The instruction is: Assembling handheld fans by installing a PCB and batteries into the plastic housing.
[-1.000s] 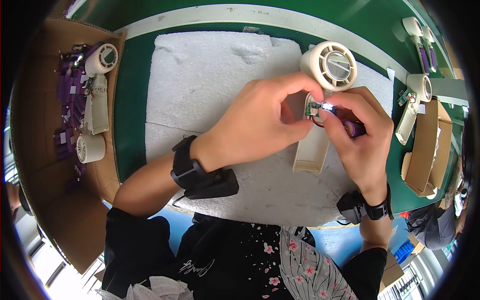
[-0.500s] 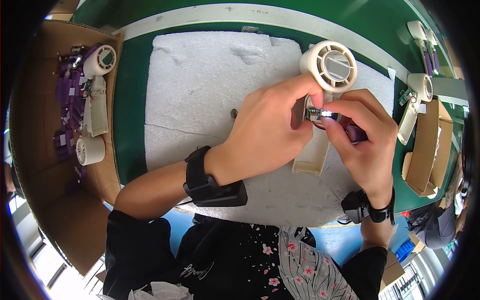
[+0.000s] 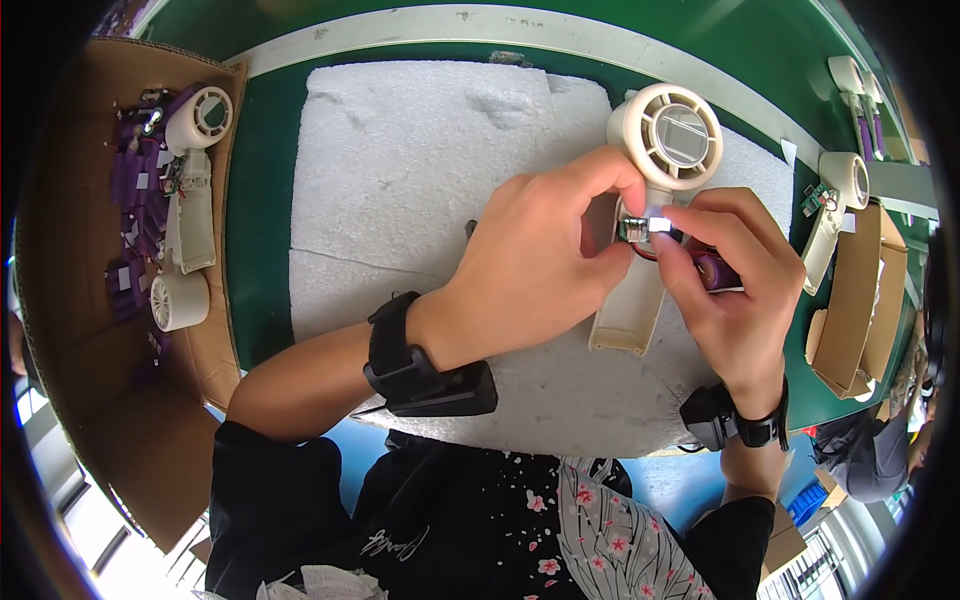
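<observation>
A cream handheld fan (image 3: 684, 136) lies on a white foam sheet (image 3: 400, 150), its hollow handle shell (image 3: 626, 318) pointing toward me. Over the top of the handle, my left hand (image 3: 545, 255) pinches the left end of a small green circuit board (image 3: 632, 230) between thumb and index finger. My right hand (image 3: 735, 275) is closed from the other side, thumb and index finger at a small glowing white display (image 3: 659, 225) on the board. Under the right fingers a purple battery cell (image 3: 714, 271) is partly hidden, and a red wire runs near the board.
On the left stands a cardboard box (image 3: 70, 250) with purple cells, boards and cream fan parts. At right, more fan parts (image 3: 843, 180) and a small open carton (image 3: 858, 300) lie on the green table (image 3: 265, 200). A person sits beyond the right edge.
The fan, board and both hands have shifted slightly to the right in the picture. The display's glow has changed from a patterned shape to a plain white patch.
</observation>
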A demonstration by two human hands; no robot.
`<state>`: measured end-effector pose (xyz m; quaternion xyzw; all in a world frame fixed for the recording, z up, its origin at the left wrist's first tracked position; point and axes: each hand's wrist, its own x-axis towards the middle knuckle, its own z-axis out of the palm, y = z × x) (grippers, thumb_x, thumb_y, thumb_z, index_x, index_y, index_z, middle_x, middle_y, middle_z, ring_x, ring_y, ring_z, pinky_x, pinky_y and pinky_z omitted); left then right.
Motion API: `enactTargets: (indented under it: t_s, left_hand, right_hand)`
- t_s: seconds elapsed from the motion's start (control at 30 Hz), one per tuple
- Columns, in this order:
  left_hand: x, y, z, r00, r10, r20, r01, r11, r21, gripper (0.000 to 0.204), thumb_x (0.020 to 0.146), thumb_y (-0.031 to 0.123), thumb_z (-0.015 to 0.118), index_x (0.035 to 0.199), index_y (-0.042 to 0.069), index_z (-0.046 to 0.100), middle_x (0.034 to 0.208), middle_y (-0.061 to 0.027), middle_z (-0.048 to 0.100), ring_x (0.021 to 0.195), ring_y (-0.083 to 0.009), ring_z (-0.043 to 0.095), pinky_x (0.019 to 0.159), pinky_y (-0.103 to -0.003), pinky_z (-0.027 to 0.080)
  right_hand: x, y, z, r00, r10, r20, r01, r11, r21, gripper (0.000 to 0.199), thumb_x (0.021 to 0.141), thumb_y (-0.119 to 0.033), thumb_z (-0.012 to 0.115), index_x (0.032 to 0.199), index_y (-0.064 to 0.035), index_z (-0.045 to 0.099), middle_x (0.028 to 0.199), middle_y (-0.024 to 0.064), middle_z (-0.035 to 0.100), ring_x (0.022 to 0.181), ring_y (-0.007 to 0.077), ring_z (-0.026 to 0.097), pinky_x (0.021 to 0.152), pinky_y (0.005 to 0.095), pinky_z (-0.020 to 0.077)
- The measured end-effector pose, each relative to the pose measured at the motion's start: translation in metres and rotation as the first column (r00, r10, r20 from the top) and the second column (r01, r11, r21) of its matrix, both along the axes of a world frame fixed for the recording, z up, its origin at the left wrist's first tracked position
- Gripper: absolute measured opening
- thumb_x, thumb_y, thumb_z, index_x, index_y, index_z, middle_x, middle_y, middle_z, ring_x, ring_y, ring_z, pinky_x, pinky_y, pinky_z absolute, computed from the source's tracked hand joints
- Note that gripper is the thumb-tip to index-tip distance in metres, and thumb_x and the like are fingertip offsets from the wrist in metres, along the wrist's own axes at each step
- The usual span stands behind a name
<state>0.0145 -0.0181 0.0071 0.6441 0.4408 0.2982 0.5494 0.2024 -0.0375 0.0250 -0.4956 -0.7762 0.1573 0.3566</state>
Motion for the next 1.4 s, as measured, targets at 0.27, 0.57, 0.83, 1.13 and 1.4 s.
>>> enactTargets:
  t_s: [0.27, 0.57, 0.83, 1.13, 1.4]
  left_hand:
    - [-0.0010, 0.0010, -0.0004, 1.000, -0.007, 0.028, 0.008, 1.000, -0.028, 0.028, 0.077, -0.004, 0.067, 0.101, 0.006, 0.056, 0.092, 0.0036, 0.059, 0.059, -0.0001, 0.050, 0.051, -0.017, 0.038]
    - [-0.0015, 0.0002, -0.0003, 0.999, -0.027, 0.047, 0.028, 0.999, -0.019, 0.031, 0.077, -0.004, 0.068, 0.103, 0.005, 0.055, 0.097, 0.0033, 0.060, 0.061, 0.0004, 0.051, 0.052, -0.017, 0.039]
    - [-0.0028, 0.0017, 0.0012, 0.999, -0.028, 0.037, 0.029, 0.999, -0.029, 0.030, 0.077, -0.004, 0.068, 0.102, 0.005, 0.056, 0.098, 0.0031, 0.060, 0.061, 0.0000, 0.052, 0.052, -0.017, 0.039]
    - [-0.0045, 0.0030, -0.0034, 0.995, -0.079, 0.061, 0.072, 0.992, 0.103, 0.032, 0.078, -0.005, 0.067, 0.107, 0.006, 0.059, 0.098, 0.0002, 0.063, 0.064, -0.0026, 0.057, 0.049, -0.018, 0.042]
    - [-0.0040, 0.0050, -0.0059, 0.991, -0.105, 0.079, 0.071, 0.934, 0.351, 0.032, 0.077, -0.006, 0.064, 0.105, 0.007, 0.067, 0.097, -0.0058, 0.066, 0.066, -0.0107, 0.061, 0.054, -0.023, 0.048]
  right_hand:
    - [-0.0006, -0.0002, 0.0002, 1.000, -0.017, -0.009, 0.016, 1.000, -0.023, 0.021, 0.070, 0.001, 0.077, 0.089, -0.0028, 0.071, 0.083, 0.0068, 0.064, 0.058, 0.0155, 0.060, 0.050, 0.0265, 0.0475]
    - [0.0002, -0.0014, 0.0025, 1.000, -0.011, 0.021, 0.011, 1.000, -0.016, 0.022, 0.069, 0.001, 0.078, 0.090, -0.0030, 0.072, 0.083, 0.0071, 0.064, 0.058, 0.0158, 0.060, 0.051, 0.0264, 0.0477]
    - [0.0004, 0.0003, -0.0001, 1.000, 0.006, 0.003, -0.006, 1.000, 0.010, 0.023, 0.069, 0.003, 0.077, 0.090, -0.0031, 0.072, 0.083, 0.0072, 0.064, 0.059, 0.0151, 0.061, 0.050, 0.0255, 0.0480]
    - [0.0006, 0.0007, 0.0029, 1.000, 0.016, 0.022, -0.015, 0.999, -0.035, 0.020, 0.070, 0.001, 0.078, 0.089, -0.0015, 0.071, 0.084, 0.0068, 0.064, 0.059, 0.0153, 0.062, 0.051, 0.0258, 0.0480]
    - [-0.0015, 0.0015, 0.0021, 0.998, -0.042, -0.047, 0.035, 0.989, -0.145, 0.019, 0.072, 0.000, 0.077, 0.089, -0.0013, 0.068, 0.081, 0.0066, 0.062, 0.059, 0.0153, 0.061, 0.052, 0.0261, 0.0487]
